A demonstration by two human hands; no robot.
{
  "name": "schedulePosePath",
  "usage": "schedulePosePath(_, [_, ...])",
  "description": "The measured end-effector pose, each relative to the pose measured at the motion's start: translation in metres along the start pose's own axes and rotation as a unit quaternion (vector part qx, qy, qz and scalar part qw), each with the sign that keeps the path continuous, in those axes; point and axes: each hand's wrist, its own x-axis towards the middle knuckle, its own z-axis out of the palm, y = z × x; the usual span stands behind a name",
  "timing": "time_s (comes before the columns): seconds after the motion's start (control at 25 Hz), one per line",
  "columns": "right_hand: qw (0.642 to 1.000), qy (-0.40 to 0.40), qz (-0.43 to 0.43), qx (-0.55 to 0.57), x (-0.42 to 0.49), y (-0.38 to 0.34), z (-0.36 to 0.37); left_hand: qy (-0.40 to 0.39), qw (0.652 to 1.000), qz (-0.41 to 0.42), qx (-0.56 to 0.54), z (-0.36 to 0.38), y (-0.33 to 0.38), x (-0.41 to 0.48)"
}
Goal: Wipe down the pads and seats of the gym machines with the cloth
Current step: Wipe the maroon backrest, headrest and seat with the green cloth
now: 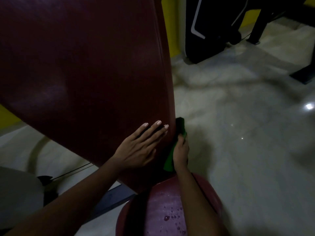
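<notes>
Green cloth (172,150) is pressed against the right edge of the big maroon back pad (85,74), down near its lower end, w/ the right hand (180,152) curled round it. Left hand (138,149) lies flat on the pad's front, fingers straight and spread, just beside the cloth. Below both is the maroon seat (163,210) w/ water droplets on it, right forearm crossing over it. Glossy pale floor (238,133) all around, a black machine (209,28) w/ a white stripe in the back, yellow wall (167,14) behind it. Pretty dim lighting tbh.
</notes>
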Motion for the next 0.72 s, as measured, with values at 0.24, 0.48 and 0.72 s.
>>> schedulePosePath(0.24, [0.992, -0.019, -0.119, 0.026, -0.059, -0.124, -0.016, 0.075, 0.847, -0.285, -0.443, -0.078, 0.017, 0.002])
schedulePosePath(0.48, [0.976, -0.124, -0.172, -0.050, -0.178, -0.168, -0.035, 0.142, 0.384, -0.540, -0.735, -0.187, -0.006, 0.002])
schedulePosePath(0.72, [0.851, -0.485, -0.153, -0.130, -0.266, -0.205, 0.015, 0.276, 0.081, -0.527, -0.800, -0.236, -0.043, -0.047])
